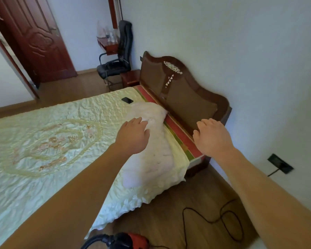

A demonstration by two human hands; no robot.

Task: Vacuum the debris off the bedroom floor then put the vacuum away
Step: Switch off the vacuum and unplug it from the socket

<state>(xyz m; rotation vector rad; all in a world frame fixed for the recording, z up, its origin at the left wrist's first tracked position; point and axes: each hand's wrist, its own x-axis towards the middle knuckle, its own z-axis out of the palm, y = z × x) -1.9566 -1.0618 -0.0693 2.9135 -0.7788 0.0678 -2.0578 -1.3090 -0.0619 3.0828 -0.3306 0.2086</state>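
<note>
The vacuum [131, 239] sits on the floor [196, 194] beside the bed [52, 141] (cord [209, 221] trailing), freeing both hands: left hand [133, 135] lies flat-fingered on the pillow [151, 159], right hand [212, 137] hovers loose and empty, seemingly straightening bedding.

I see a home bedroom: a bed [176, 131] under a quilted cream bedspread [43, 150], a white pillow [151, 151] at its head edge by a carved wooden headboard [187, 97], a nightstand [131, 78] beside it, a panelled door [39, 42], and a wood floor [169, 221].
</note>
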